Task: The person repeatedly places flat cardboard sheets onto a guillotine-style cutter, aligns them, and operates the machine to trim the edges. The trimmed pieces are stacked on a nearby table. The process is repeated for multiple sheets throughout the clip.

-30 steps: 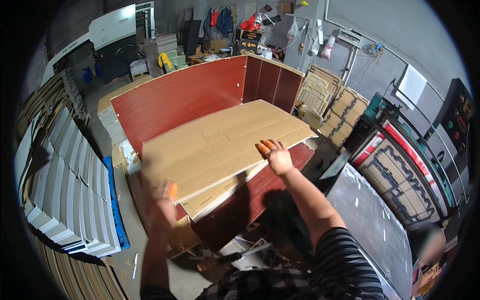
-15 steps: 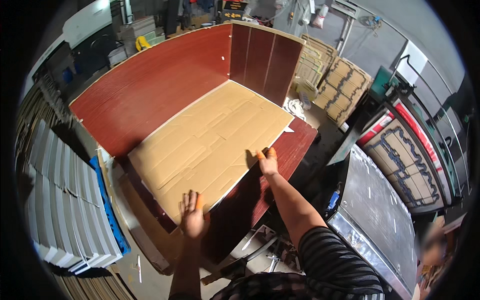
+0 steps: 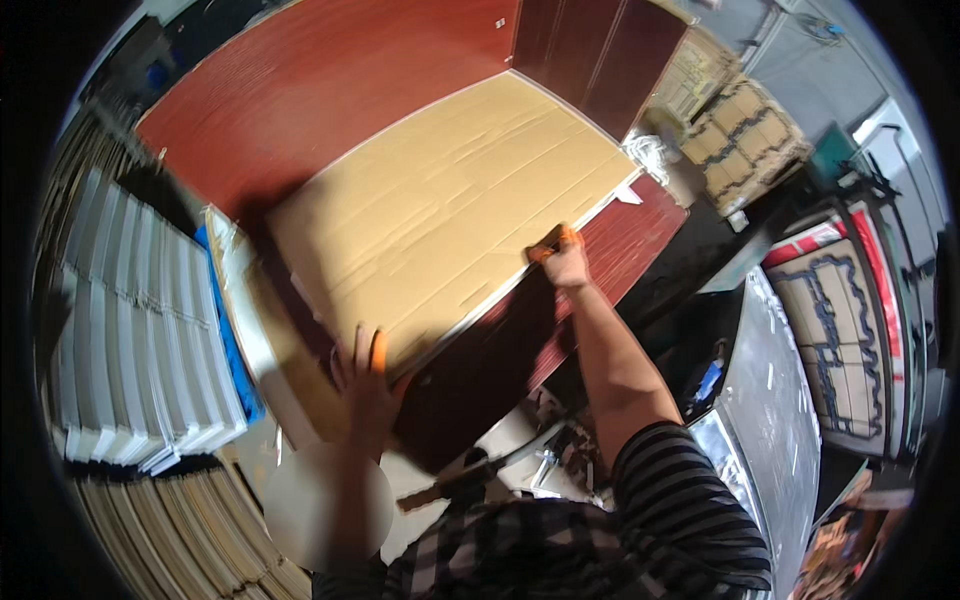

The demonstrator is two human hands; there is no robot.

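A large flat cardboard sheet [image 3: 450,210] lies on dark red wood panels [image 3: 500,350]. My left hand [image 3: 365,375] presses flat against the sheet's near left corner, fingers spread, with orange on a fingertip. My right hand [image 3: 562,258] grips the sheet's near edge further right, fingers curled over it, orange fingertips showing. Both forearms reach in from the lower edge; my sleeves are striped.
A tall red panel [image 3: 330,100] stands behind the sheet, with darker panels [image 3: 600,50] at the back right. Stacks of white boards [image 3: 140,330] fill the left side. Cardboard bundles [image 3: 740,140] sit at the right, beside a grey metal surface [image 3: 790,400].
The view has dropped closer over the cardboard sheet. Both hands have stayed on its near edge, and the sheet now sits nearer and fills more of the picture.
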